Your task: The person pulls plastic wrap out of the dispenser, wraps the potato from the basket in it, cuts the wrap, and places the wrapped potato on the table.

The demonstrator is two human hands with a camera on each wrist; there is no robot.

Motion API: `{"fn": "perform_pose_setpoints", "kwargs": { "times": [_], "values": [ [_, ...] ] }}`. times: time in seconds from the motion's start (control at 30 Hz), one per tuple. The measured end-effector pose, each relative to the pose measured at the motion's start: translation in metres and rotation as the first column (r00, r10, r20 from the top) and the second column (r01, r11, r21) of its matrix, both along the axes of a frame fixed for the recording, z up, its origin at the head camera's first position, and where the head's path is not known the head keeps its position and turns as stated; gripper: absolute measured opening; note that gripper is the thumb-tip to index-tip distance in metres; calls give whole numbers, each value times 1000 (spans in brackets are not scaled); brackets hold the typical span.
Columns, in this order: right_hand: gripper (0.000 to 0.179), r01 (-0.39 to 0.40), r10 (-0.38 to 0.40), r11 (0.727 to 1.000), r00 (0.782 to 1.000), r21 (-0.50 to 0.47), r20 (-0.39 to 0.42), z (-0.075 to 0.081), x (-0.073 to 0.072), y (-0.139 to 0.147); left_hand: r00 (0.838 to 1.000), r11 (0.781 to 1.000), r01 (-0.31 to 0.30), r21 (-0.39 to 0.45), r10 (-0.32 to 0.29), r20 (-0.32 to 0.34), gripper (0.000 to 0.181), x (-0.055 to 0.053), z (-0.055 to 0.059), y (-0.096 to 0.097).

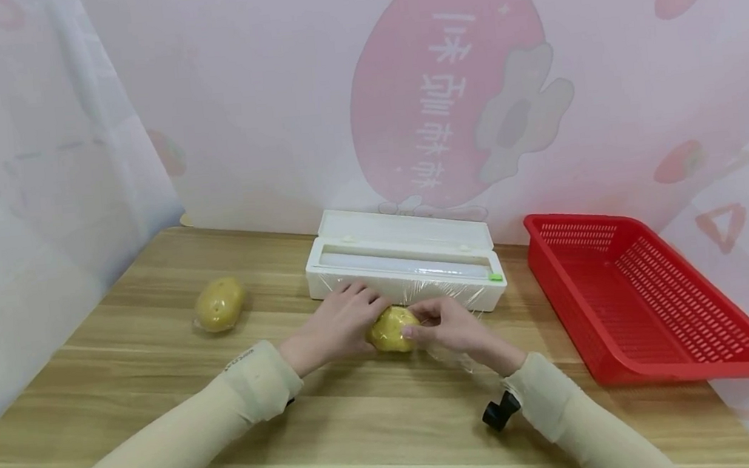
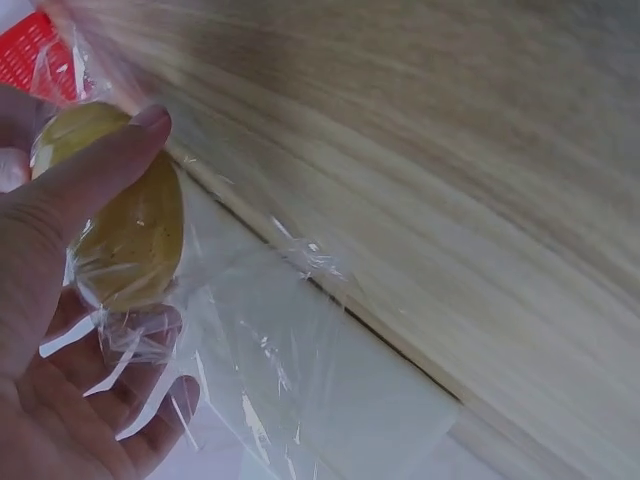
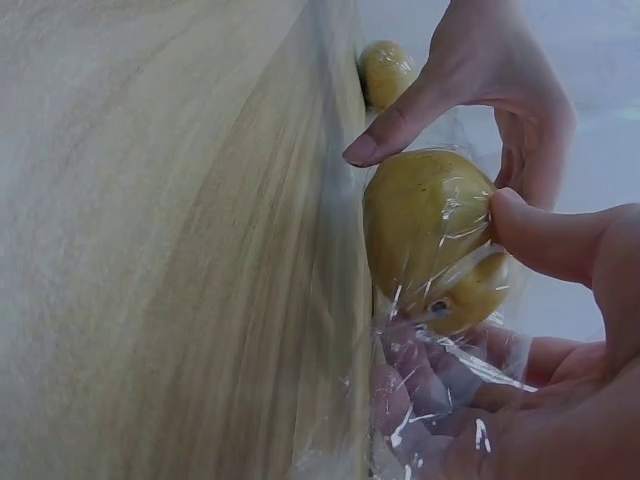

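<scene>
- Left hand (image 1: pixel 343 318), right hand (image 1: pixel 454 325): part-closed, together holding potato (image 1: pixel 391 331).
- Clear film (image 3: pixel 485 368): over potato and right fingers.
- White box (image 1: pixel 322 284): just beyond grip.

Beneath the fingers (image 1: pixel 357 292) I see a wood-grained tabletop (image 1: pixel 366 443); beyond them stands a pale pink backdrop (image 1: pixel 257 110) printed with strawberries (image 1: pixel 679 161).

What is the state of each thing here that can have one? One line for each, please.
Box lid: open, tilted back.
Film roll: exposed.
Held potato: in clear film, some hanging loose.
Other potato: film-wrapped, untouched.
Red basket: upright.
Left grip: holding the held potato.
Right grip: holding it too.
</scene>
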State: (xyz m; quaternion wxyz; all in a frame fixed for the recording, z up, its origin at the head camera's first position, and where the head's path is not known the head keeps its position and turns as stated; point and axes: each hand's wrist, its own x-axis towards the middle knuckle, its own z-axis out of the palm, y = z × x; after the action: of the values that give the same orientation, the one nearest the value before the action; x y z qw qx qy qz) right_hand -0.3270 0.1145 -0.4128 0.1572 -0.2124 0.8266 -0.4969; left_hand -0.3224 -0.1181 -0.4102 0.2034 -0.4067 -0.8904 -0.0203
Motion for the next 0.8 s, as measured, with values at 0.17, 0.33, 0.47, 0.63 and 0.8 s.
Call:
{"fn": "perform_pose_setpoints", "kwargs": {
  "times": [0.17,0.33,0.47,0.63,0.8],
  "values": [
    [45,-22,23,999,999,-38,40,-2,-4,2,998,999,-18,-37,16,-59,66,2,1,1],
    [53,10,-6,999,993,36,-120,2,-1,5,997,998,-35,-52,31,-71,64,4,3,-1],
    [55,77,-5,989,872,127,-490,10,12,7,998,998,-42,-37,40,-45,64,4,3,-1],
    [58,66,146,966,660,250,-737,12,27,-2,998,998,-55,-4,55,-2,66,2,2,-2],
    [67,102,160,949,659,298,-735,3,30,-11,998,998,-47,35,46,39,69,-1,-1,-5]
  ]
}}
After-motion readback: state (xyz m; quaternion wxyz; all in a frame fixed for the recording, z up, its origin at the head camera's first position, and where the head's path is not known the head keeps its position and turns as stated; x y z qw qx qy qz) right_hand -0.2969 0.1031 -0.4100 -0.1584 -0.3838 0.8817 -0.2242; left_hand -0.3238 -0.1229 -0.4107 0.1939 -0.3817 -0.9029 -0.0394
